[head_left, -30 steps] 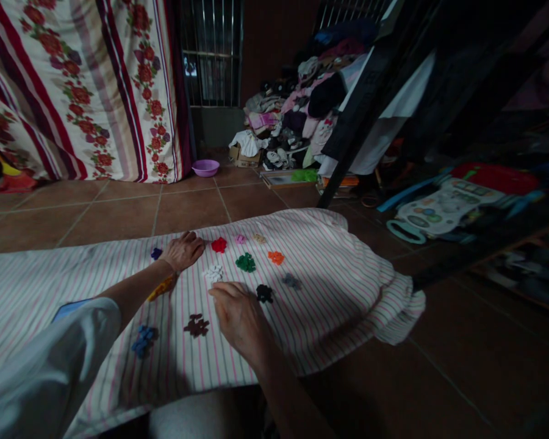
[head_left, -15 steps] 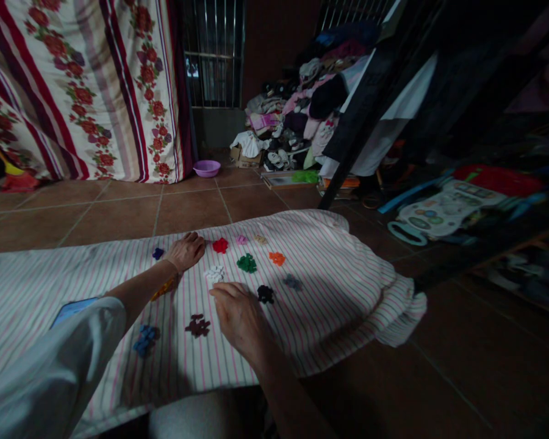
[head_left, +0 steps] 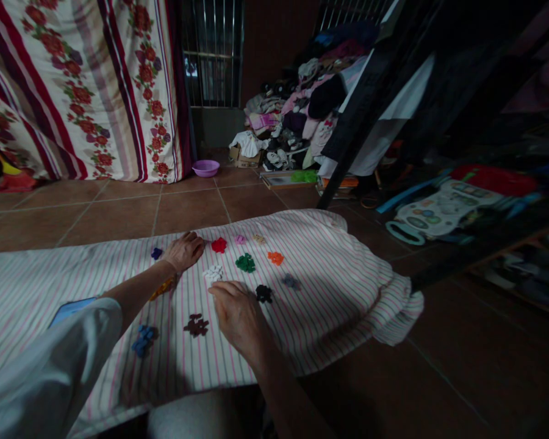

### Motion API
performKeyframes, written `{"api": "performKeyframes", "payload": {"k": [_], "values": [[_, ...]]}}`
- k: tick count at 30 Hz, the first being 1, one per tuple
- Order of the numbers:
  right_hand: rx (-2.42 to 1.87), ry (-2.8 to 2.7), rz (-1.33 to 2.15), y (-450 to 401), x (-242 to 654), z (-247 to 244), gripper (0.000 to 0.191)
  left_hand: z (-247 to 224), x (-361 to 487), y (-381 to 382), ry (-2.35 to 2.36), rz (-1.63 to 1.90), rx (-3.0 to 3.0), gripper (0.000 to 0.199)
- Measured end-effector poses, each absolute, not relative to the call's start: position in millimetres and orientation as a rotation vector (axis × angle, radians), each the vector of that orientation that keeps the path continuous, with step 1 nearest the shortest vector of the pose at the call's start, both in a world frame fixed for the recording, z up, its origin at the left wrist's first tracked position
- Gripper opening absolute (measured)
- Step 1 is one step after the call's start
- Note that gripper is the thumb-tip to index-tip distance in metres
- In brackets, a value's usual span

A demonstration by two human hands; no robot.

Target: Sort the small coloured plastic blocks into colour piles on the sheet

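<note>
Small piles of little pieces, sorted by colour, lie on a striped cloth (head_left: pixel 324 244). My left hand (head_left: pixel 186 251) rests on the cloth with its fingers curled down, between a dark purple pile (head_left: pixel 156 253) and a red pile (head_left: pixel 219 245). Under my left wrist, a yellow-orange pile (head_left: pixel 163 288) is partly covered. My right hand (head_left: pixel 238 314) has its fingers bent together, tips at the near edge of the white pile (head_left: pixel 213 274). A brown pile (head_left: pixel 196 325) is to its left and a black pile (head_left: pixel 264 293) to its right. Whatever either hand holds is hidden.
Further piles are green (head_left: pixel 245 263), orange (head_left: pixel 275 258), pink (head_left: pixel 240 239), beige (head_left: pixel 258 239), grey (head_left: pixel 291 281) and blue (head_left: pixel 143 340). A blue flat object (head_left: pixel 72 310) lies under my left sleeve. Beyond are a purple basin (head_left: pixel 205 169) and a dark slanted post (head_left: pixel 348 155).
The view has shifted very slightly. Both hands keep nearly the same places and poses, and the piles look unchanged.
</note>
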State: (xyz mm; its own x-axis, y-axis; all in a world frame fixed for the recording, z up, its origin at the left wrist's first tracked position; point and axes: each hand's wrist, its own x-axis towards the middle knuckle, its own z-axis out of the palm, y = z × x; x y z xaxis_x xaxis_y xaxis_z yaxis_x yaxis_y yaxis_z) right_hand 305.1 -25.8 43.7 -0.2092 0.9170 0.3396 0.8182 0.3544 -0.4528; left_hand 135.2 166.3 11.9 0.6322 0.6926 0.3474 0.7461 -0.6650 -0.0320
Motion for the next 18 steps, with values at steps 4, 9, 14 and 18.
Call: {"api": "performKeyframes", "payload": {"k": [4,9,14,18], "values": [[-1.491,-2.077,0.226,-26,305,44,0.028,12,137,166,-1.199,-0.482,-2.677,0.027],[-1.503,-2.080,0.211,-27,306,43,0.028,11,138,168,-1.221,-0.514,-2.692,0.028],[-1.481,-2.040,0.234,-26,307,41,0.028,17,138,174,-1.221,-0.545,-2.742,0.027],[-1.450,-2.001,0.259,-27,308,40,0.029,23,140,175,-1.251,-0.615,-2.741,0.026]]}}
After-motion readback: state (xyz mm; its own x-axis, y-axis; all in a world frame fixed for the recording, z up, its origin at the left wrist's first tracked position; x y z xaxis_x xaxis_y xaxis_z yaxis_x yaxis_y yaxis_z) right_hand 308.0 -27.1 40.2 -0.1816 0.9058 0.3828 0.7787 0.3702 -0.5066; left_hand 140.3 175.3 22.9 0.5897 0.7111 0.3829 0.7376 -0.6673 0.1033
